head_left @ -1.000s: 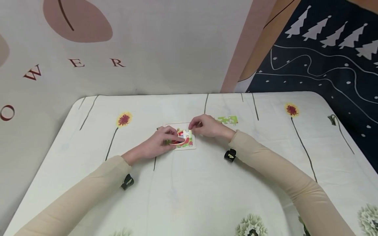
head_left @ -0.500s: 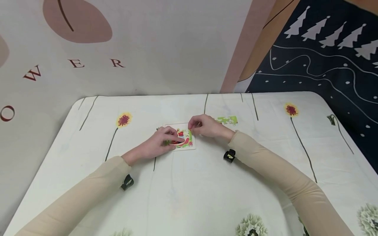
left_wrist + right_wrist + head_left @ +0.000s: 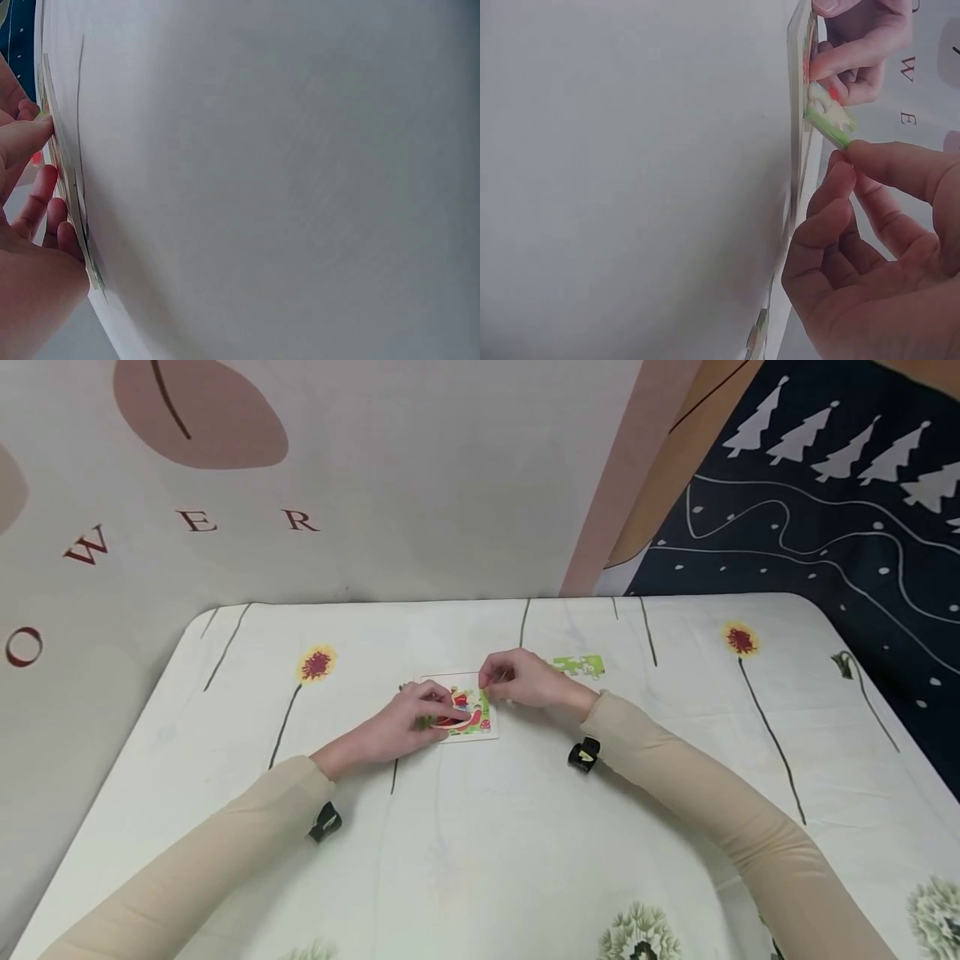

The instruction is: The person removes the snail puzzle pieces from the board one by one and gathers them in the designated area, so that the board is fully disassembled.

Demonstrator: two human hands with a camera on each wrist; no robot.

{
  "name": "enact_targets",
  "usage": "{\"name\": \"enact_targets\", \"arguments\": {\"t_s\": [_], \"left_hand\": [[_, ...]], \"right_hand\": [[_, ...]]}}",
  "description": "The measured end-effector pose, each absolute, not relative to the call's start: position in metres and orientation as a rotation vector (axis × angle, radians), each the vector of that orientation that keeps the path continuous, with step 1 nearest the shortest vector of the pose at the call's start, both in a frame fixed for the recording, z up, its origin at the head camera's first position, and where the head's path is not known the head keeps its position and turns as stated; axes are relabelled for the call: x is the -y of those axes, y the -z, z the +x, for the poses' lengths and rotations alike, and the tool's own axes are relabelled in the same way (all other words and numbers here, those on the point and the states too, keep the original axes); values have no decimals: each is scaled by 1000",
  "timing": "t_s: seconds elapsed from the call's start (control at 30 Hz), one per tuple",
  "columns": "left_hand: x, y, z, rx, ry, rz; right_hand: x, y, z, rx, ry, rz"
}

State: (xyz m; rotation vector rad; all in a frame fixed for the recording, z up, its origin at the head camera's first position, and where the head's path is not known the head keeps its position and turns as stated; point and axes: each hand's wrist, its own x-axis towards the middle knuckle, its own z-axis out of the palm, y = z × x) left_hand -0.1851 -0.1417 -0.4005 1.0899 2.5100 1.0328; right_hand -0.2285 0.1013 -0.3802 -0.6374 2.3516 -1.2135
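Note:
A small jigsaw board point(image 3: 472, 735) with a pale border and a red and green picture lies on the cloth-covered table, partly hidden by the left hand. My left hand point(image 3: 411, 717) rests on its left part, index finger stretched over the picture and thumb near the front edge. My right hand point(image 3: 527, 679) pinches a puzzle piece point(image 3: 829, 116) between thumb and index finger at the board's right side. In the right wrist view the piece slants, green edge in the fingers and far end at the board. The left wrist view shows the left fingertips point(image 3: 46, 176) against the board.
More green puzzle pieces point(image 3: 579, 666) lie behind the right hand, to the right of the board. The white cloth point(image 3: 465, 843) has printed flowers. A pale wall hanging point(image 3: 435, 485) and a dark tree-patterned one point(image 3: 810, 527) rise behind the table.
One second ago a white gap showed in the picture beside the right fingertips. The piece's coloured face now covers that spot, tipped toward the board. The left hand has stayed in place.

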Motion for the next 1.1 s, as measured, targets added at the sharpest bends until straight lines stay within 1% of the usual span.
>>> {"name": "enact_targets", "arguments": {"t_s": [0.73, 0.97, 1.1], "left_hand": [[141, 400, -184, -2517, -1018, 1088], [141, 400, -183, -2517, -1013, 1044], [141, 400, -184, -2522, -1025, 1070]], "right_hand": [[-129, 372, -235, -2382, 1296, -581], [-142, 370, -234, -2367, 1333, -584], [-149, 368, -234, -2364, 1356, -578]]}}
